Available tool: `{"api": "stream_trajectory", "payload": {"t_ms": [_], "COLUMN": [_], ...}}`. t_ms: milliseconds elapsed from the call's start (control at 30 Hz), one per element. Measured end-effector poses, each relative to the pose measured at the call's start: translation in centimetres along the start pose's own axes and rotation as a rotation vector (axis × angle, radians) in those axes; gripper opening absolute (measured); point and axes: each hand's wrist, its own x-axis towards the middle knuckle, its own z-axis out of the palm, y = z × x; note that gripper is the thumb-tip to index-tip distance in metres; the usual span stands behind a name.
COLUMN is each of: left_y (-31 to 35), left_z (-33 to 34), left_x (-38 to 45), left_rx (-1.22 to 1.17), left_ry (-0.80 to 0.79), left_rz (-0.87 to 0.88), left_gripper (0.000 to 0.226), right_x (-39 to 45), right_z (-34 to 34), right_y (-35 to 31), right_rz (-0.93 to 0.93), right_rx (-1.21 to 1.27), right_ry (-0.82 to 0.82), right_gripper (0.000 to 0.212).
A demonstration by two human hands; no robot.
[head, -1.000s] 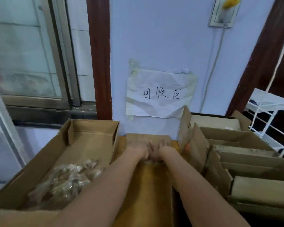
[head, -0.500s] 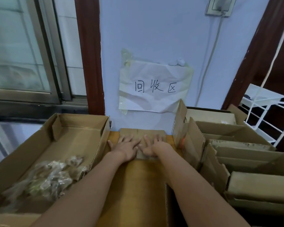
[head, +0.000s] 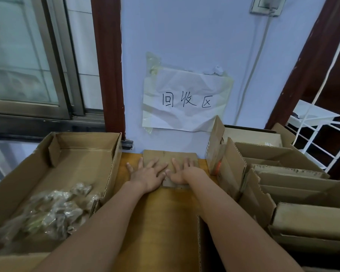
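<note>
A flattened piece of cardboard lies on the wooden table against the wall. My left hand lies flat on its left part, fingers spread, the outer fingers reaching past its edge onto the table. Beside it my right hand presses flat on the right part, fingers straight. The two hands nearly touch at the thumbs. Neither hand grips anything.
An open cardboard box on the left holds crumpled clear plastic wrap. Several cardboard boxes stand packed on the right. A paper sign is taped to the wall. A white wire rack stands far right.
Both hands have spread from a bunched, close pose to lying flat with fingers apart on the cardboard. My view has tilted slightly downward.
</note>
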Motion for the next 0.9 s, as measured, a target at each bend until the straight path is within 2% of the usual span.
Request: {"api": "stream_trajectory", "payload": {"t_ms": [133, 400, 500, 633, 733, 833, 900], "left_y": [0.0, 0.6, 1.7, 3.4, 4.9, 7.7, 9.7], "left_z": [1.0, -0.1, -1.0, -2.6, -5.5, -8.2, -8.7], "left_x": [-0.2, 0.2, -1.0, -4.2, -7.7, -13.1, -17.8], "left_rx": [0.015, 0.045, -0.113, -0.265, -0.41, -0.749, -0.828], "left_ry": [0.045, -0.082, -0.108, 0.047, 0.069, 0.141, 0.11], "left_rz": [0.0, -0.015, -0.039, -0.031, -0.057, -0.045, -0.018], "left_gripper": [0.053, 0.056, 0.062, 0.066, 0.063, 0.053, 0.069], "right_x": [0.1, -0.6, -1.4, -4.6, -10.2, -16.7, -21.0], "right_z": [0.2, 0.4, -0.2, -3.4, -6.5, -8.7, -8.7], "right_y": [-0.2, 0.3, 0.7, 0.7, 0.6, 0.8, 1.0], "right_rz": [0.004, -0.022, -0.044, -0.004, -0.083, -0.193, -0.231], "right_rx": [0.024, 0.063, 0.177, 0.213, 0.245, 0.273, 0.258], "right_ry": [0.017, 0.006, 0.04, 0.152, 0.139, 0.116, 0.114], "right_gripper": [0.077, 0.07, 0.064, 0.068, 0.061, 0.051, 0.046]}}
